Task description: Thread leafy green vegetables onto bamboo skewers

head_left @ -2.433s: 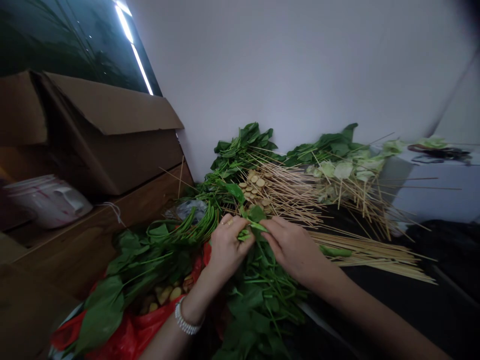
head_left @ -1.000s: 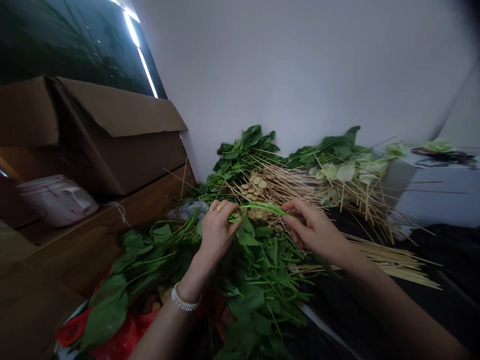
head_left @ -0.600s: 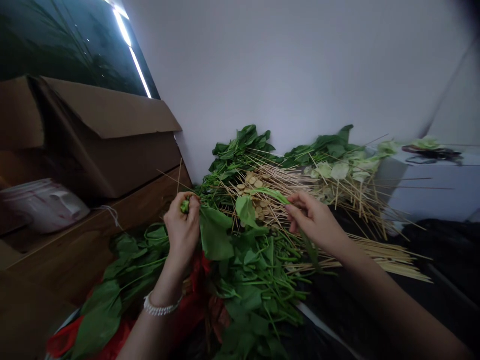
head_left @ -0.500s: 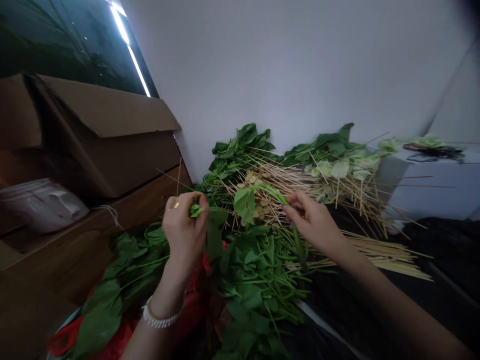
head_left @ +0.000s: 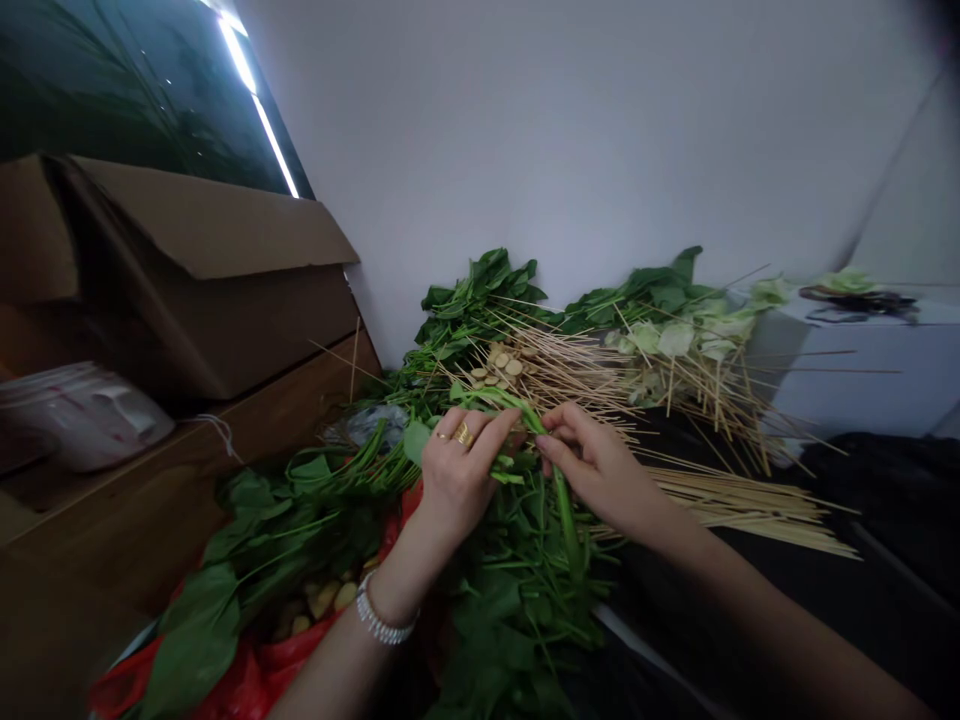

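Observation:
My left hand (head_left: 463,462), with rings and a beaded bracelet, is closed around green leafy stems whose cut ends poke out by its fingers. My right hand (head_left: 592,462) pinches a long green stem (head_left: 566,520) between thumb and fingers, close beside the left hand. The upper part of that stem bends over toward the left hand. Below both hands lies a pile of leafy greens (head_left: 495,610). Behind them are skewered pale round slices (head_left: 504,362) on thin wooden sticks. What the left palm holds is partly hidden.
Bare wooden skewers (head_left: 757,515) lie to the right, with skewered pale cabbage-like leaves (head_left: 675,340) behind. More greens (head_left: 480,300) lean at the wall. At left are a red plastic bag (head_left: 262,675) with greens and pale chunks, a cardboard box (head_left: 247,330) and a whitish plastic bag (head_left: 82,410).
My left hand has moved right and slightly down, up to the right hand. The right hand has shifted a little left and down, still holding its stem.

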